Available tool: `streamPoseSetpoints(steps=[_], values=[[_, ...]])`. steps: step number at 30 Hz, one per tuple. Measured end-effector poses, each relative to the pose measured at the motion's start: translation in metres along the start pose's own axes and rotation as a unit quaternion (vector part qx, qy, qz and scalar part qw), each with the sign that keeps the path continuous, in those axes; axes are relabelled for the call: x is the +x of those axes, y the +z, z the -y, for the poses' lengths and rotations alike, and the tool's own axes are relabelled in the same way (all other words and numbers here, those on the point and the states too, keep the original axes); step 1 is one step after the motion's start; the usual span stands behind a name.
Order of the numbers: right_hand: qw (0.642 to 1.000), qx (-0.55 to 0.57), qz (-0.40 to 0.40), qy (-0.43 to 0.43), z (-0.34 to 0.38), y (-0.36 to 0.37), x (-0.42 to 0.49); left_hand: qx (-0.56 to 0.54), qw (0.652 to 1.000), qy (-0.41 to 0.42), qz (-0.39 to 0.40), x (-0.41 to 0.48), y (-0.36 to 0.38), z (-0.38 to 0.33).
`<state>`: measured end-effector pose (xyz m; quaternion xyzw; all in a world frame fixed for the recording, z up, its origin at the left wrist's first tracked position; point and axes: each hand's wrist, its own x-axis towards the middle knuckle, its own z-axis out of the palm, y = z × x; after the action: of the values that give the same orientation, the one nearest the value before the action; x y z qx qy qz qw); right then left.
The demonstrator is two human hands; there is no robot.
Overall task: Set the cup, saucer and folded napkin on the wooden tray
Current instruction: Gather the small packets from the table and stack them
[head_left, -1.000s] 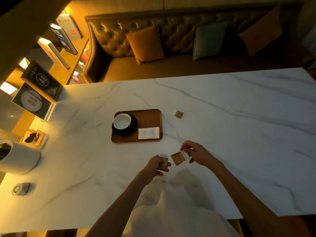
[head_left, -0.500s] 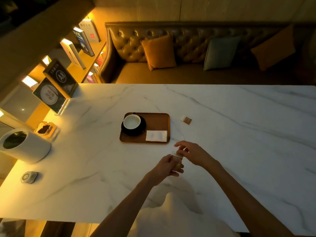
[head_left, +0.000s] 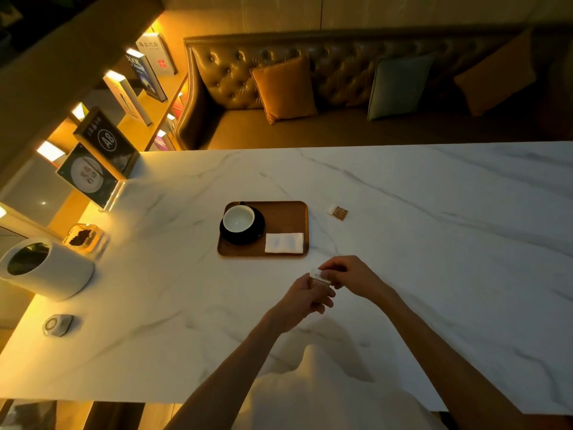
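At the far left a white canister (head_left: 46, 268) stands on the marble table (head_left: 434, 243). A small round gadget (head_left: 57, 324) lies nearer the table's edge and a glass dish (head_left: 85, 238) sits just behind the canister. Behind them a dark sign (head_left: 107, 139) reads "A8". A white book (head_left: 155, 54) on the shelf carries Chinese characters over a red mark, too small for me to read surely.

Mid-table lies the wooden tray (head_left: 279, 212), its long axis running left to right. On its left half the saucer (head_left: 255, 234) holds the cup (head_left: 238, 218), which sits upright with its mouth up. The folded napkin (head_left: 283, 243) lies flat in the near right corner, its long side along the tray's near edge. None of these has shifted over the last second.

Nearer me, the left hand (head_left: 305, 301) curls its fingers round a brown packet (head_left: 321, 280), while the right hand (head_left: 350, 276) pinches the packet's pale top end. The hands touch there, just off the tray's near right corner. A second ago they were apart, each holding its own packet; now I cannot tell whether one or two sit between them.

Right of the tray, a loose packet (head_left: 339, 211) rests on the marble — same place as before.
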<state>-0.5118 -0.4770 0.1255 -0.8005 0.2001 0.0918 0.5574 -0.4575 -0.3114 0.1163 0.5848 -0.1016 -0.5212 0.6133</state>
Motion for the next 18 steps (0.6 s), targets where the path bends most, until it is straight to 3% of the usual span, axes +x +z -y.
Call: streamPoseSetpoints(steps=[9, 18], values=[[0.998, 0.057, -0.004, 0.031, 0.003, -0.005, 0.002, 0.018, 0.999, 0.025, -0.031, 0.007, 0.001, -0.003], [0.996, 0.070, -0.010, 0.053, -0.009, -0.005, 0.010, -0.048, 0.998, -0.031, -0.009, 0.014, 0.002, -0.001]])
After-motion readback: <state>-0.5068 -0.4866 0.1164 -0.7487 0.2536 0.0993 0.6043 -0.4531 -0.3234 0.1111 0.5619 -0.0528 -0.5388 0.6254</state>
